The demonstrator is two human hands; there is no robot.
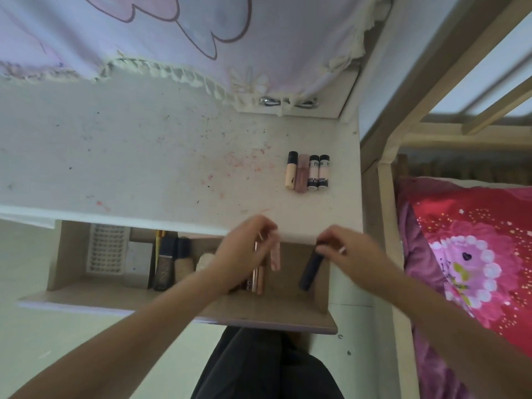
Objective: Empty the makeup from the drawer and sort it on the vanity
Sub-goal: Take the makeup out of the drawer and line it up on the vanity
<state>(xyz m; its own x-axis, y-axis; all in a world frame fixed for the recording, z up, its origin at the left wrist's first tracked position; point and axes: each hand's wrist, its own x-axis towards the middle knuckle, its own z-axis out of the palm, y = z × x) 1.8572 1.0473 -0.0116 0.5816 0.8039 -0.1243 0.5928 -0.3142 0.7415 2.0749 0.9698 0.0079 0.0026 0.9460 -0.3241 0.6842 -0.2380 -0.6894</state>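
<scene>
While hands grip them, pink tube (275, 256) looks pale, dark tube (311, 270) navy.

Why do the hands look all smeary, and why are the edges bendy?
In the head view, the left hand and right hand are blurred by motion, as are the pink tube and dark tube they hold; the four tubes on the vanity stay sharper. The wide lens curves the bed rails. Light is soft, without glare.

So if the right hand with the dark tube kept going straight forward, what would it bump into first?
Probably the front edge of the vanity top, just ahead of the right hand holding the dark tube. If it clears that, the row of four tubes lies further on. Depth is unclear.
</scene>
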